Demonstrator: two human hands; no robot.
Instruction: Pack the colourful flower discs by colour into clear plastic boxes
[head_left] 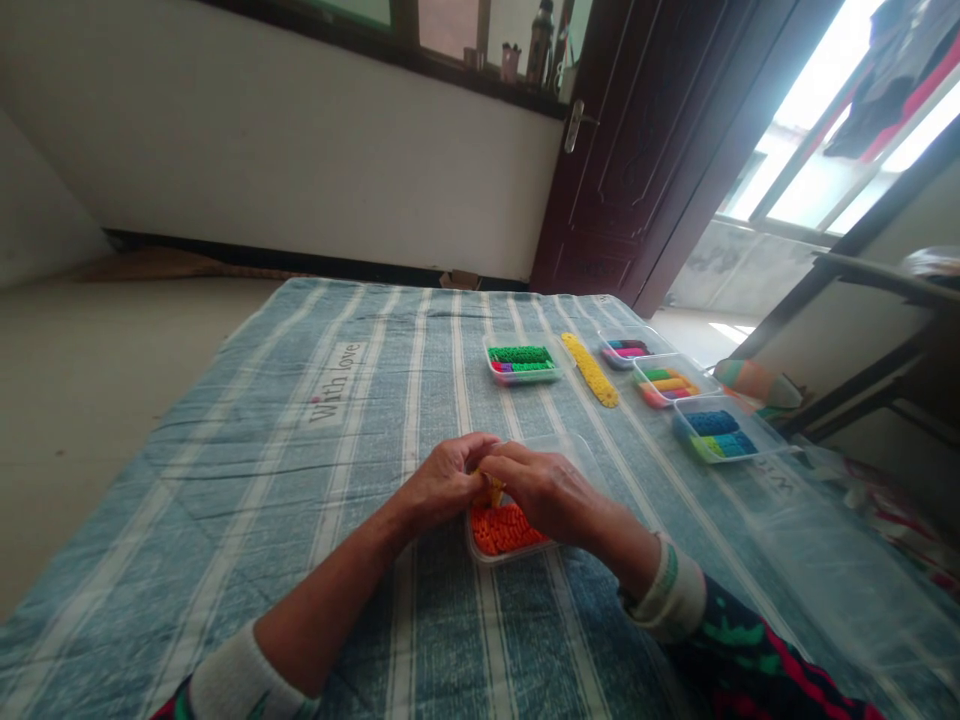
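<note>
The 2 hands meet over the near box (525, 554), which stands on the middle of the striped cloth (367, 590), well apart from its far edge. The left hand (448, 478) comes from the left side, the right hand (546, 490) from the right side and partly over the box. The fingers (504, 466) of both hands are closed on a yellow piece (492, 492), just behind the orange piece (510, 529) which lies in the near part of this box. The hands hide most of the yellow piece, so I cannot tell if it touches the bottom.

Toward the far edge of the cloth there is the green box (525, 381), with green rolls and some red and purple inside. Beside it, to the right, a yellow strip (589, 369) lies flat and slanted. Along the right edge, 3 clear boxes make a row: the far box (660, 345) with dark and pink rolls, the middle box (706, 381) with green, orange and yellow ones, and the blue box (763, 437) with blue and lime ones.
</note>
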